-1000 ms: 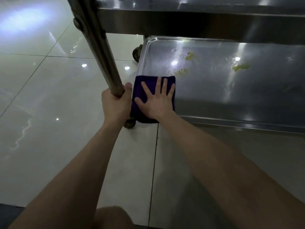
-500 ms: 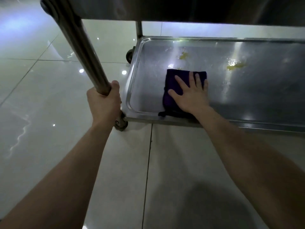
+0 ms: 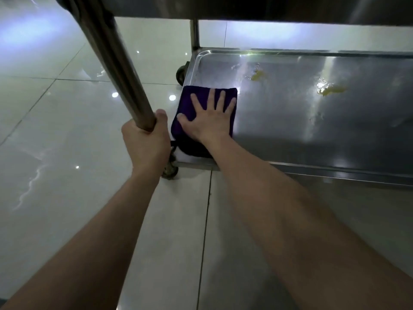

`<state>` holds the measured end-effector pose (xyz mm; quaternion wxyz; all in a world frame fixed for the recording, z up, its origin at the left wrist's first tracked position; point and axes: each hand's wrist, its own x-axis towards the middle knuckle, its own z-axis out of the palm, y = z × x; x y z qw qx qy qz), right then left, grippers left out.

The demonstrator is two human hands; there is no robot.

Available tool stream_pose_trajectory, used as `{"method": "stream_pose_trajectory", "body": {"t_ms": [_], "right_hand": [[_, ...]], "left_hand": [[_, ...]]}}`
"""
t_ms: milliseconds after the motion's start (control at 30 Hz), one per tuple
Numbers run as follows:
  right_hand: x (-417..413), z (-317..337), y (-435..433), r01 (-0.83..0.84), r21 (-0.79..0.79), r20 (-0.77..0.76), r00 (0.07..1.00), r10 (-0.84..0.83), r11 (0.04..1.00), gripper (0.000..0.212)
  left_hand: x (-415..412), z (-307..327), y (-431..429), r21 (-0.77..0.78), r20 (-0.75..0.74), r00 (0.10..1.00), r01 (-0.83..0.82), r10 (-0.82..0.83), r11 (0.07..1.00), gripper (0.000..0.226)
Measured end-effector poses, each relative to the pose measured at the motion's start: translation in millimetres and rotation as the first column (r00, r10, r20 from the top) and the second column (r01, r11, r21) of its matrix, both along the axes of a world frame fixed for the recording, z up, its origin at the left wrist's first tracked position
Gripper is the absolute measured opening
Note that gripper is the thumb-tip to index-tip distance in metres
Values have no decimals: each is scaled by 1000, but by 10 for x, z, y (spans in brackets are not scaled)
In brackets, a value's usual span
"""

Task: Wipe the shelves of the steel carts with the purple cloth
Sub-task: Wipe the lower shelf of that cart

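**So, bottom shelf, left end, one hand flat on the rag**

Basically the right hand (image 3: 210, 121) is palm-down on the purple cloth (image 3: 186, 101), fingers straight and fanned apart, thumb stuck out to the left. It isn't pinching or bunching the cloth, just pressing flat on it. The cloth is folded into a rough rectangle and sits at the left end of the cart's bottom shelf (image 3: 312, 135), toward the near corner. Its left edge laps over the shelf's raised rim, and the near end bunches up dark under the wrist, just short of the front rim.

The left hand (image 3: 145, 142) is wrapped around the cart's near upright post (image 3: 116, 63). Its fingers are curled right round the tube and the thumb lies up along the side. It's gripping low down, just above the near caster (image 3: 171, 172).

Further right on the shelf there are two yellowish smears. One (image 3: 257, 76) is near the back, not far past the cloth, and the other (image 3: 333, 90) is well off to the right. Neither one touches the cloth. The steel around them looks streaky and wet with a lot of glare.

The rear post (image 3: 195, 34) runs up to the upper shelf (image 3: 268, 7), which cuts across the top of the view. A second caster (image 3: 181, 73) pokes out at the back left corner. Everything sits on a glossy tiled floor (image 3: 55, 153) that reflects the ceiling lights.
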<state>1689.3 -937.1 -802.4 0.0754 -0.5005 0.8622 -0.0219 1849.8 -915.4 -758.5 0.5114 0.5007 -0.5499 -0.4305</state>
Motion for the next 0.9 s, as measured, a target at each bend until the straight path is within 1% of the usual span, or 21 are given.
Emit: {"method": "stream_pose_trajectory", "body": {"t_ms": [100, 167, 233, 333, 400, 467, 600, 700, 800, 833, 900], "right_hand": [[287, -40, 126, -86, -18, 40, 995, 87, 996, 80], [278, -38, 324, -102, -13, 49, 994, 102, 995, 76], [252, -36, 532, -143, -16, 62, 988, 143, 990, 74], [68, -77, 925, -155, -78, 81, 984, 161, 985, 72], [-251, -125, 1234, -109, -77, 77, 990, 115, 991, 73], [-692, -168, 1603, -28, -54, 73, 997, 31, 998, 74], [-1443, -120, 2148, 182, -16, 74, 981, -180, 983, 77], [-1571, -90, 2093, 328, 30, 62, 942, -329, 944, 87], [-1369, -56, 1612, 421, 49, 8, 907, -422, 906, 92], [-1271, -27, 1388, 420, 47, 2, 907, -421, 906, 92], [-1006, 26, 913, 350, 44, -5, 937, -350, 936, 92]], "left_hand": [[5, 0, -4, 6, -4, 1000, -21, 21, 1000, 29], [-2, 31, 15, 22, -9, 1000, -27, 28, 999, 32], [5, 67, 41, 21, 18, 999, -35, 34, 999, 31], [15, 107, 57, 52, 24, 999, -30, 29, 998, 30], [29, 131, 51, 73, 29, 999, -31, 29, 997, 30], [30, 146, 54, 84, 34, 999, -31, 29, 996, 30], [46, 151, 44, 85, 24, 999, -33, 31, 996, 30], [12, 141, 48, 75, 24, 999, -28, 26, 997, 29], [22, 120, 48, 52, 5, 1000, -7, 7, 999, 28], [27, 110, 47, 38, -1, 1000, -1, 1, 999, 27], [28, 93, 36, 17, -11, 1000, 6, -6, 1000, 21]]}}
